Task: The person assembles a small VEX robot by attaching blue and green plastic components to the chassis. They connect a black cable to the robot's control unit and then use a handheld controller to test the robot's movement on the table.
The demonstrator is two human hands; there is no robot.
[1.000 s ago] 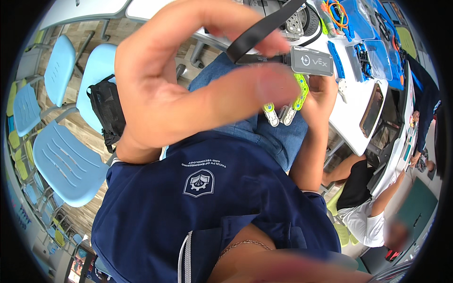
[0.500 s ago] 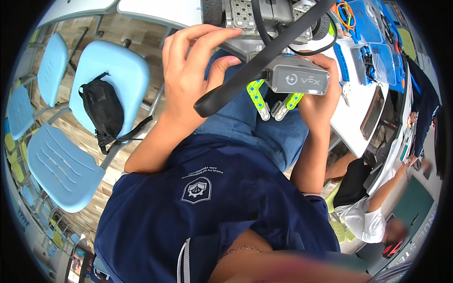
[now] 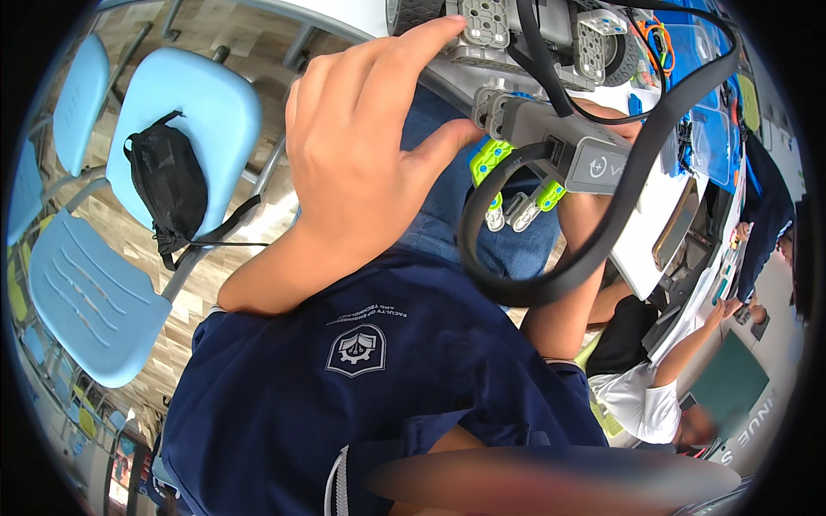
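My left hand [image 3: 361,146] is open, its fingers spread. Its index fingertip reaches the grey perforated frame of a wheeled toy robot [image 3: 486,21], and its thumb tip is beside the grey joints of a claw; whether either touches, I cannot tell. My right hand [image 3: 621,122] is closed around the far side of a grey motor block [image 3: 601,163], its fingers mostly hidden behind it. Lime-green claw pieces [image 3: 492,159] with grey tips hang below the block, over my lap. A flat black cable [image 3: 535,292] plugs into the block's end and loops widely in front of it.
The robot sits on a white table [image 3: 641,249]. Blue bins of parts [image 3: 714,146] and orange cables [image 3: 658,43] are farther right. Leftward, a black bag [image 3: 168,185] lies on a light-blue chair [image 3: 194,103]. Another person in a white shirt [image 3: 632,396] sits at the right.
My left hand has moved up and nearer the robot frame and claw. The motor block has turned and its cable has swung right into a wide loop. The whole view has shifted slightly.
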